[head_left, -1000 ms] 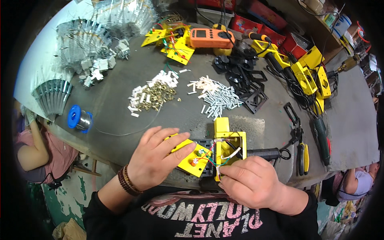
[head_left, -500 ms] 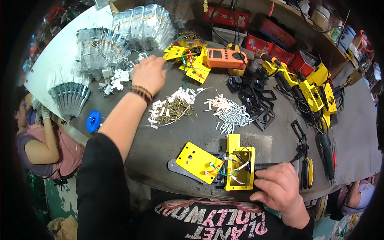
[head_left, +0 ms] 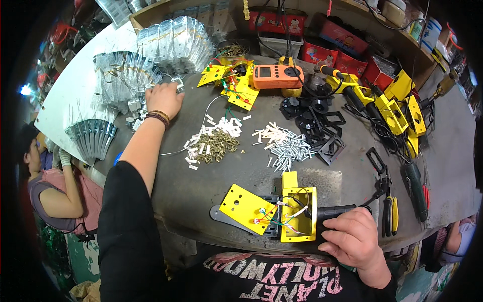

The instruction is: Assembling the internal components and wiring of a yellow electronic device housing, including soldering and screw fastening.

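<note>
My left hand [head_left: 164, 99] reaches to the far left over a heap of small white and silver blocks [head_left: 135, 113]. Its fingers are slightly spread and point downward, the tips partly hidden; I see nothing held. Loosely curled, with a gap between thumb and fingers, my right hand [head_left: 354, 236] rests beside the black handle [head_left: 334, 212] of a yellow box [head_left: 299, 236]. That box lies open at the front, with wires and white sleeves inside. Red and green wires run from it to a yellow plate [head_left: 241, 209] on its left, lying over a grey metal bracket [head_left: 224, 215].
Brass parts [head_left: 217, 147] with white sleeves and silver screws [head_left: 288, 151] lie mid-table. Behind are an orange multimeter [head_left: 277, 76], wired yellow plates [head_left: 244, 95] and black frames [head_left: 329, 149]. Pliers [head_left: 390, 215] and a green-black tool [head_left: 414, 194] lie right. Another person [head_left: 63, 196] sits left.
My left hand has moved left, from beside the wired yellow plates to the small blocks. A pale wire by the brass parts has shifted. My right hand stays nearly still.
</note>
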